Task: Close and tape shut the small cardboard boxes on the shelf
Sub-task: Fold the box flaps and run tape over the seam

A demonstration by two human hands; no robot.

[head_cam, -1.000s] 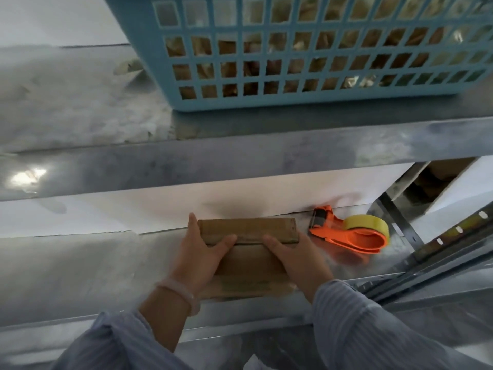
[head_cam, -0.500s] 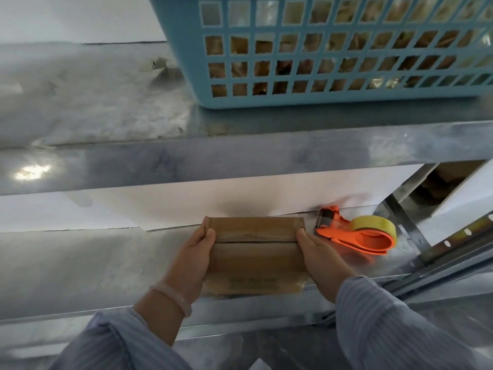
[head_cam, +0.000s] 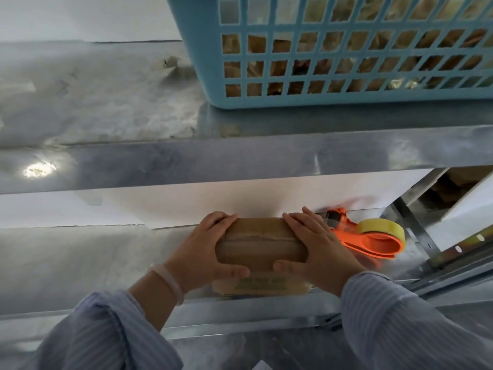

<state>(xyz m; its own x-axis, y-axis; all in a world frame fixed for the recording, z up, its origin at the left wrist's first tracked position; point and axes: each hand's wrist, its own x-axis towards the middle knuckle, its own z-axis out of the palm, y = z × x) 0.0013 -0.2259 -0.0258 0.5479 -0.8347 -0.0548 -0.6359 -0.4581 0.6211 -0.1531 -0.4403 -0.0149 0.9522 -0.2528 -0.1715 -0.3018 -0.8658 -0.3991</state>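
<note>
- On the lower shelf [head_cam: 80, 263], close to its front edge, a small brown cardboard box [head_cam: 260, 241] is sitting with its top flaps lying shut. Their seam is running left to right across the top, and faint green print is showing on the face nearest the camera.
- The left grip [head_cam: 205, 249], a bare hand, is curling round the box's left end, fingers wrapping over the far top edge and thumb pressing on the near face.
- The right grip [head_cam: 320, 249] is mirroring it on the right end, fingers lying over the top; the two thumbs are pointing at each other without touching.
- A pale bracelet [head_cam: 170, 283] is circling the left wrist, and striped light-blue sleeves are covering both forearms.
- Just beside the right grip, an orange tape dispenser [head_cam: 373, 244] is lying on the same shelf, carrying a yellow tape roll [head_cam: 381, 228].
- On the upper shelf [head_cam: 240, 161], a light-blue lattice basket [head_cam: 346, 98] is standing, with brown shapes showing through its holes, too blurred to identify.
</note>
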